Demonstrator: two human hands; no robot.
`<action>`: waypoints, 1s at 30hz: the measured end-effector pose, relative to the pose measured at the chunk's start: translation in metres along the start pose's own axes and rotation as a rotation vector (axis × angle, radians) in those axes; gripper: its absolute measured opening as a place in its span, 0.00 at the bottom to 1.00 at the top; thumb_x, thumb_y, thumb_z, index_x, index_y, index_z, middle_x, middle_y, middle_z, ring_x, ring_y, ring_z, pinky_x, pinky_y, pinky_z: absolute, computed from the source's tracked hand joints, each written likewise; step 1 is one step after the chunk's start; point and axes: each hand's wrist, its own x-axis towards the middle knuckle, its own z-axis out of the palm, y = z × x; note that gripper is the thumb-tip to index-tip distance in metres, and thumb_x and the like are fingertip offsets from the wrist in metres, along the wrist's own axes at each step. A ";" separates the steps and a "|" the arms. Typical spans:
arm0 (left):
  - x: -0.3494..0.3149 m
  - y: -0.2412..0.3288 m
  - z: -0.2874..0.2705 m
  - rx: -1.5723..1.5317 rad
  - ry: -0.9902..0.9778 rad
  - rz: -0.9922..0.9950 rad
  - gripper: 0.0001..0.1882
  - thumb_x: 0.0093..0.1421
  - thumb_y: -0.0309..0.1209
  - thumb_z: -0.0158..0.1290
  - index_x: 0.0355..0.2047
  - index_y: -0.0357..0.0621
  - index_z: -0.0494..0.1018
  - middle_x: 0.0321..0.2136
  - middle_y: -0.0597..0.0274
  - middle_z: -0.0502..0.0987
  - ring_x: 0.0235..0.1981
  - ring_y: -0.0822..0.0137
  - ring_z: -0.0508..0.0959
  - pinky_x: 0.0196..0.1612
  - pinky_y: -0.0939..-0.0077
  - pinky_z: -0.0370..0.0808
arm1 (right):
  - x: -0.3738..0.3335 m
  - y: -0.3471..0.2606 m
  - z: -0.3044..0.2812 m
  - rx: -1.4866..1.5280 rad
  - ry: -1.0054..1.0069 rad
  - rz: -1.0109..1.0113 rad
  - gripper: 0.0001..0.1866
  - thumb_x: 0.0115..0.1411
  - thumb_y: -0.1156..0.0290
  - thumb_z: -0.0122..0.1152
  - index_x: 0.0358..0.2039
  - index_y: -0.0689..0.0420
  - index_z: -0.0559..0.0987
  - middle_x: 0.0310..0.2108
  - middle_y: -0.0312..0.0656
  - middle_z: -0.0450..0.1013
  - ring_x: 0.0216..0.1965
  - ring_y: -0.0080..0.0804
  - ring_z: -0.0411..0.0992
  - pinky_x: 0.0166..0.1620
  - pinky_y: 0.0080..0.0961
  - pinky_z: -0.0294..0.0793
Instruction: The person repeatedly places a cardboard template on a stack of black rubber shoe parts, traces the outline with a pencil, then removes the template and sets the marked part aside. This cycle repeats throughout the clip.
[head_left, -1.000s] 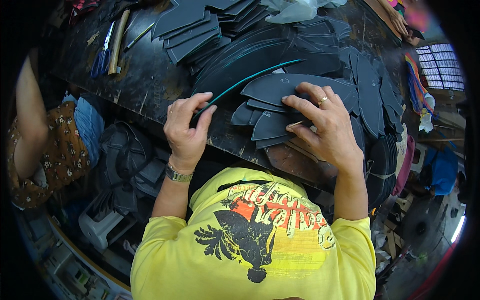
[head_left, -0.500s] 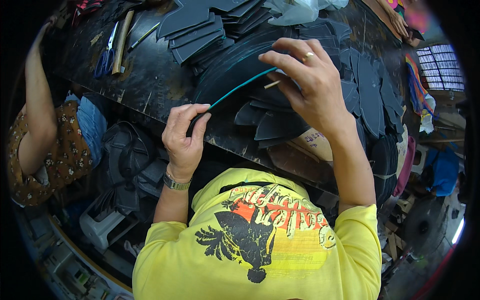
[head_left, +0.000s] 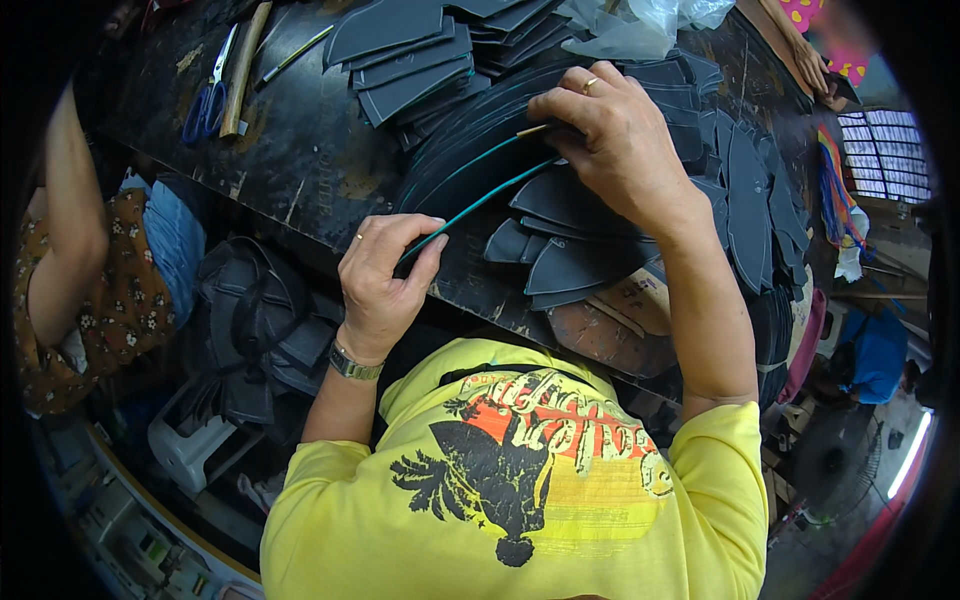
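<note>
My left hand [head_left: 385, 275] pinches one end of a thin black cut piece with a teal edge [head_left: 490, 197] between thumb and fingers. The piece is held edge-up over the near side of the table. A thin light-brown stick [head_left: 533, 130] juts from the closed fingers of my right hand [head_left: 610, 125], its tip pointing left. The fingertips of that hand are at the far end of the teal edge; whether they grip the piece too is hidden. Behind it lies a fanned row of black pieces [head_left: 450, 135] with teal edges. More black pieces [head_left: 575, 265] overlap beneath my right forearm.
Blue-handled scissors [head_left: 207, 105], a wooden stick [head_left: 243, 75] and a pen [head_left: 295, 55] lie on the dark table [head_left: 290, 185] at far left. Stacked black pieces [head_left: 410, 75] and a clear plastic bag [head_left: 650, 30] are at the back. Other people's arms [head_left: 70, 200] show at both sides.
The stick in my right hand has gone from below the teal edge to above it, and that hand has turned. My left hand still pinches the piece. The view has shifted slightly.
</note>
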 end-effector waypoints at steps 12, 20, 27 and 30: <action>-0.002 -0.001 0.000 0.068 0.003 0.017 0.13 0.53 0.21 0.69 0.39 0.43 0.82 0.34 0.59 0.84 0.35 0.58 0.83 0.40 0.66 0.76 | -0.047 0.024 -0.086 0.853 0.279 0.244 0.14 0.59 0.88 0.63 0.44 0.62 0.83 0.42 0.35 0.81 0.43 0.22 0.76 0.48 0.23 0.75; 0.002 0.000 0.003 0.088 0.002 0.087 0.14 0.53 0.21 0.69 0.40 0.45 0.82 0.34 0.61 0.83 0.34 0.59 0.81 0.40 0.65 0.75 | -0.060 0.031 -0.059 0.275 -0.120 0.306 0.11 0.58 0.82 0.68 0.42 0.64 0.83 0.36 0.40 0.76 0.42 0.33 0.74 0.49 0.25 0.72; -0.002 -0.002 0.003 0.114 0.007 0.105 0.15 0.50 0.22 0.70 0.39 0.47 0.83 0.34 0.65 0.82 0.35 0.61 0.79 0.42 0.65 0.73 | -0.029 0.019 -0.021 0.279 0.041 0.175 0.12 0.60 0.77 0.66 0.44 0.56 0.85 0.42 0.41 0.79 0.47 0.42 0.74 0.52 0.37 0.74; -0.003 -0.001 0.003 0.138 0.023 0.092 0.16 0.50 0.22 0.71 0.39 0.49 0.84 0.38 0.64 0.82 0.40 0.60 0.79 0.47 0.64 0.73 | -0.016 0.024 -0.008 0.194 0.045 0.139 0.13 0.62 0.73 0.65 0.48 0.54 0.86 0.48 0.40 0.79 0.51 0.42 0.73 0.57 0.38 0.73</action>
